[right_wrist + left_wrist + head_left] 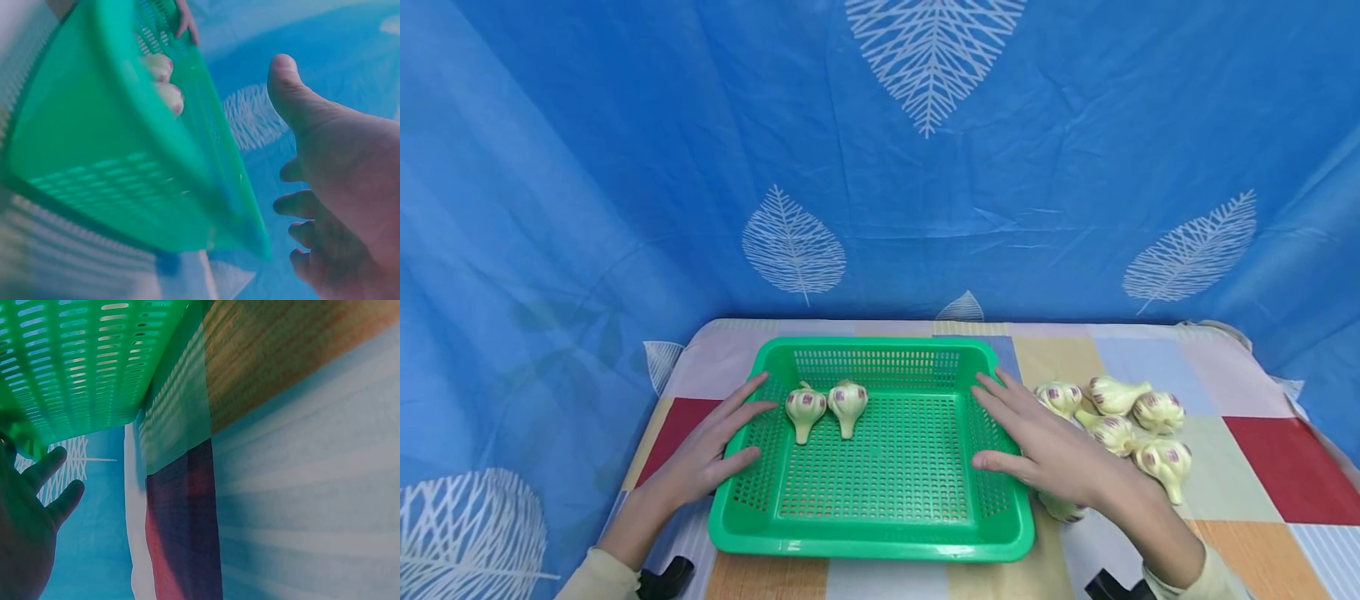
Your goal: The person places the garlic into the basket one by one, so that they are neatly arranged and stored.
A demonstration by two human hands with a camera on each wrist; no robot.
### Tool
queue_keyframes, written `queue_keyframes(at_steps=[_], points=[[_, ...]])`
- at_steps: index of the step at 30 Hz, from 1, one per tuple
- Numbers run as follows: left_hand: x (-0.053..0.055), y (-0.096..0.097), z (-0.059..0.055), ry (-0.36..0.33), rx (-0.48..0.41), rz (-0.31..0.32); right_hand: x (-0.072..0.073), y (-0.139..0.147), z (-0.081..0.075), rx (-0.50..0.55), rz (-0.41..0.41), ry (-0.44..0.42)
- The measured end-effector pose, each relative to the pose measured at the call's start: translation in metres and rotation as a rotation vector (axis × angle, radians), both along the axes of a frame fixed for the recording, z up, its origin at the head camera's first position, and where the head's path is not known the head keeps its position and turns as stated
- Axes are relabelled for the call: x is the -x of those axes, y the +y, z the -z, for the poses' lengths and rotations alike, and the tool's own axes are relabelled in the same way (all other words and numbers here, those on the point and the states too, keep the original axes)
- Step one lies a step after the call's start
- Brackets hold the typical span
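Note:
A green plastic basket with slotted walls sits on the table. Inside, toward its left end, two garlic bulbs lie side by side, stems toward me. My left hand is at the basket's left rim, fingers spread and thumb reaching over the edge. Over the right rim, my right hand extends its fingers inward, with the thumb apart. In the right wrist view that hand appears beside the basket wall with nothing in its palm. From the left wrist, the slotted outer wall shows above the cloth.
To the right of the basket, several garlic bulbs lie in a loose group. Another bulb is partly hidden under my right forearm. A checked cloth covers the table, and a blue leaf-print curtain hangs behind it.

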State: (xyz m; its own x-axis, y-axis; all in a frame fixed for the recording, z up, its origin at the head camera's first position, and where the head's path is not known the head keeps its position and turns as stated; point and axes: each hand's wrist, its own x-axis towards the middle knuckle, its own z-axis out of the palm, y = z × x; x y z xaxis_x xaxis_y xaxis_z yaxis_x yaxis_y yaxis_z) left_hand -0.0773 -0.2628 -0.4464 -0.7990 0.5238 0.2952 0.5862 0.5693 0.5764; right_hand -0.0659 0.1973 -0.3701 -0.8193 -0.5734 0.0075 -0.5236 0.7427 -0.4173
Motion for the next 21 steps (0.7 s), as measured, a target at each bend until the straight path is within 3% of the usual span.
queue_keyframes(at_steps=[8,21], points=[[0.001,0.002,0.002,-0.003,-0.017,-0.003,-0.030,0.024,0.024,0.136,0.157,-0.107],[0.002,0.002,0.003,-0.030,-0.039,-0.007,-0.073,0.057,0.060,0.274,0.309,-0.043]])
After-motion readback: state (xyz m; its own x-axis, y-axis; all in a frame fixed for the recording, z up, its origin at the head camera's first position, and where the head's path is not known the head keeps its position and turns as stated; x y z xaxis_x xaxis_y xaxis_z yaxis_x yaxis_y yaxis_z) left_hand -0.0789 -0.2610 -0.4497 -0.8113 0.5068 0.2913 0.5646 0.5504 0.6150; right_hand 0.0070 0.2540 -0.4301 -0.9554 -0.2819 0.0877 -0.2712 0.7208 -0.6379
